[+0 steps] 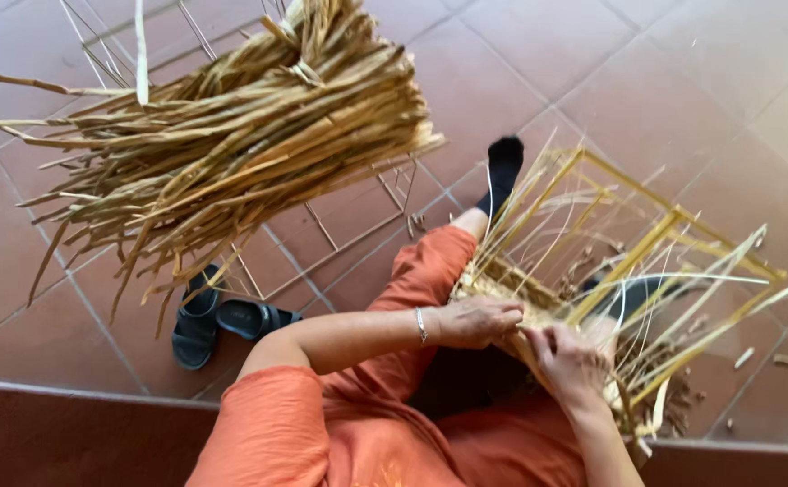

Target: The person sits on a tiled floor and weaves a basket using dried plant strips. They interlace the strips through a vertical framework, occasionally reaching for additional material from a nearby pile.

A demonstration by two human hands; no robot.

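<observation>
Both hands grip woven straw on yellow frame

woven reed panel | pale yellow, half-woven | tilted on yellow frame | loose strands splaying

Floor was reddish-brown square tile with pale grout, filling most of the frame. At lower left of the frame lay my pair of dark sandals, touching each other. A thin wire rack rested at centre. Small straw scraps were scattered at lower right.
</observation>
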